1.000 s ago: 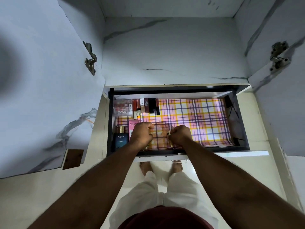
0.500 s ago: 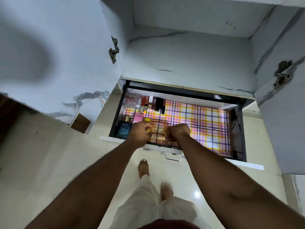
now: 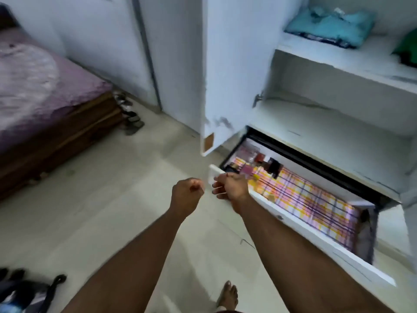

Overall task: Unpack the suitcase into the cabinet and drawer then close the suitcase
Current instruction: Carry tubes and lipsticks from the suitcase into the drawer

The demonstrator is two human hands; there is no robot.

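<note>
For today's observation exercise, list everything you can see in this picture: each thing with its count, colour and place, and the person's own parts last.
drawer: one, white front, pulled out at the cabinet's base.
liner: one, pink and yellow plaid, on the drawer floor.
cosmetics: several, red, pink and dark, blurred, at the drawer's far left end.
cabinet: one, white, door open, at right.
teal bundle: one, upper shelf.
green item: one, upper shelf, cut off at right.
bed: one, purple cover, brown base, at left.
sandals: several, dark, beside the bed.
bag: one, dark, bottom left, partly seen.
left hand: fist, empty.
right hand: curled, over the drawer front's left end.
foot: one, bare, on the floor.
</note>
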